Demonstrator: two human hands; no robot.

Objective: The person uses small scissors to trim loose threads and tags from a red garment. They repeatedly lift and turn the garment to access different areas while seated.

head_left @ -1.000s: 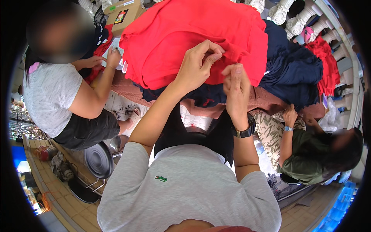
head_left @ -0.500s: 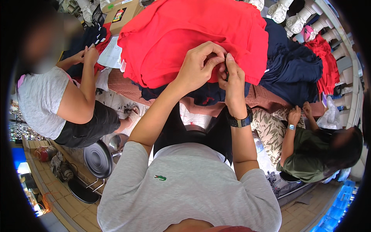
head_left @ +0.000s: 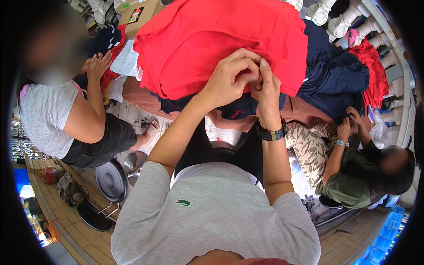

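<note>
A large red garment point(head_left: 212, 39) lies heaped in front of me over dark navy cloth point(head_left: 236, 111). My left hand point(head_left: 234, 77) is at the garment's near right part, its thumb and fingers curled into a pinch on the red cloth. Close beside it, my right hand point(head_left: 268, 90) has its fingers closed, the thumb and index finger pointing up at the cloth. A small dark tool sits in the right hand, mostly hidden by the fingers now; its kind does not show. The fingertips of both hands nearly meet.
A brown-covered table point(head_left: 137, 95) bears the cloth, with navy garments point(head_left: 333, 68) and another red garment point(head_left: 373, 73) to the right. Papers point(head_left: 126, 59) and a cardboard box point(head_left: 143, 15) lie left. Co-workers sit at both sides; a round stool point(head_left: 111, 179) stands at left.
My left fingers have curled more and the right fingertips have risen slightly. The dark tool shows less. The left co-worker's hands have come together; the right co-worker's hands have risen.
</note>
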